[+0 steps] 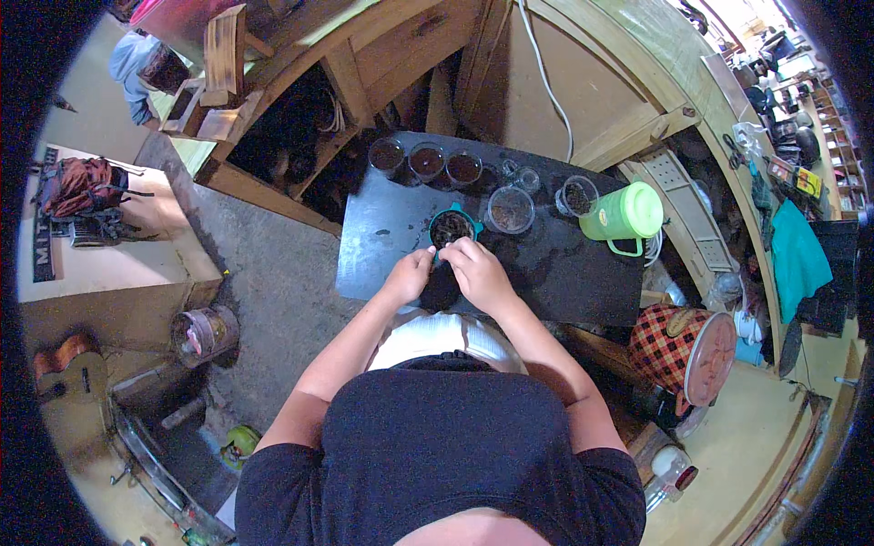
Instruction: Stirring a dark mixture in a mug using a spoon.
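Note:
In front of me a teal-rimmed strainer (453,228) with dark, wet-looking matter inside sits over the black table (382,273). My left hand (411,274) grips it at its near side, where a handle would be; the fingers hide that part. Fingertips of my right hand (478,273) are pinched together over the strainer's near edge. Whether they hold something small cannot be made out. Just right of the strainer stands a clear plastic tub (511,209) with brownish contents. Beyond it lie small clear lids or cups (528,179).
Three clear cups of dark liquid, one a plastic cup (427,162), line the table's far left. To the right are a cup with dark grounds (579,196) and a green lidded pitcher (625,215). A checkered canister (679,351) stands beyond the right edge. A bucket (205,334) is left.

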### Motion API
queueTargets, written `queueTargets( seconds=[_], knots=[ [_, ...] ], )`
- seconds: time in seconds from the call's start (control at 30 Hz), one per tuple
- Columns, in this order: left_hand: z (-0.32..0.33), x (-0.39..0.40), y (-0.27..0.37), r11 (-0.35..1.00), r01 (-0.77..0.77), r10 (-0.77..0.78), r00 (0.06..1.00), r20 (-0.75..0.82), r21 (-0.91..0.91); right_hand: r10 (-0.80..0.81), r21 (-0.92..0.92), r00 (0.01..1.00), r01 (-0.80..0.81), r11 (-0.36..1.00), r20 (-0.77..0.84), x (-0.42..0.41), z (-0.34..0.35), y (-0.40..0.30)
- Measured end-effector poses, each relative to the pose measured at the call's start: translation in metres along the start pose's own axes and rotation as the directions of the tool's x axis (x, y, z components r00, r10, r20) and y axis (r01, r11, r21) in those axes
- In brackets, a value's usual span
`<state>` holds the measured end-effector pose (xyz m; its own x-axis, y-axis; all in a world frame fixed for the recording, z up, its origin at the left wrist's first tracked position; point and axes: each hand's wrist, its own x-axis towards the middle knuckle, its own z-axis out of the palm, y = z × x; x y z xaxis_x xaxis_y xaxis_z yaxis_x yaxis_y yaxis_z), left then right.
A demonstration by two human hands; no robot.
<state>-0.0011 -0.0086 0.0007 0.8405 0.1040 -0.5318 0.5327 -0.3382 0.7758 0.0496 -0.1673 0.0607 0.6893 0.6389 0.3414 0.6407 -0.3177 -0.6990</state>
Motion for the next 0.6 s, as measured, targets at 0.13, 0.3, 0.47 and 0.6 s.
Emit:
queueTargets(
  seconds=[0.13, 0.3, 0.47, 0.6],
  knots=[
    [0.002, 0.007, -0.010, 1.000, 0.027, -0.027, 0.999, 0.022, -0.007, 0.132, -0.011, 0.991, -0.132, 0.991, 0.011, 0.006, -0.015, -0.002],
    [0.001, 0.005, -0.005, 0.998, 0.056, -0.056, 0.998, 0.026, -0.015, 0.028, -0.052, 0.999, -0.026, 0.998, 0.041, 0.002, -0.016, 0.010],
    [0.004, 0.008, -0.016, 1.000, 0.016, -0.016, 1.000, 0.008, -0.015, 0.009, -0.057, 1.000, -0.007, 0.998, 0.023, 0.005, -0.020, 0.013],
    [0.004, 0.007, -0.011, 1.000, -0.022, 0.021, 1.000, -0.017, -0.014, 0.103, -0.023, 0.992, -0.105, 0.994, -0.067, 0.003, -0.016, 0.017]
  ],
)
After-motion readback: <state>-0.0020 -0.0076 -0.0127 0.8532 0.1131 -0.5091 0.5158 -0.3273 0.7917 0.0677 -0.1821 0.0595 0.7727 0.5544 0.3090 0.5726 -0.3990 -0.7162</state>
